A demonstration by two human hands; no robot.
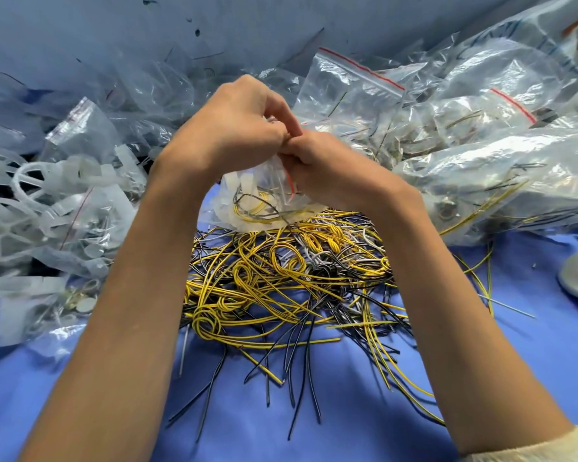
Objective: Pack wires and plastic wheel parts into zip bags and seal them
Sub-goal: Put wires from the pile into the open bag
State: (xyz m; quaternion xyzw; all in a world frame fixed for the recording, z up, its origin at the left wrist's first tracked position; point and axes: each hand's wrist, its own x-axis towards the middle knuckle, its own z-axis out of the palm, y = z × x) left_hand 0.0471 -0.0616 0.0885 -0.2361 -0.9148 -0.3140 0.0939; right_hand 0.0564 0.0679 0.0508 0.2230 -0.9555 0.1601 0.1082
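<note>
left hand (pixel 227 128) pinches zip bag (pixel 247 191) | right hand (pixel 324 168) pinches it | top edge hidden

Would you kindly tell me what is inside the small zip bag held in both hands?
Inside the zip bag: looped yellow and black wires and a pale plastic piece. The left hand and right hand pinch its top, hiding the upper part.

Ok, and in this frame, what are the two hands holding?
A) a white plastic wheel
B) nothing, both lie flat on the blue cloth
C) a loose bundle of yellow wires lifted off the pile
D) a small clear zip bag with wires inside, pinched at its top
D: the left hand and the right hand meet and pinch the top of the small zip bag, and yellow and black wires show through its clear plastic.
</note>
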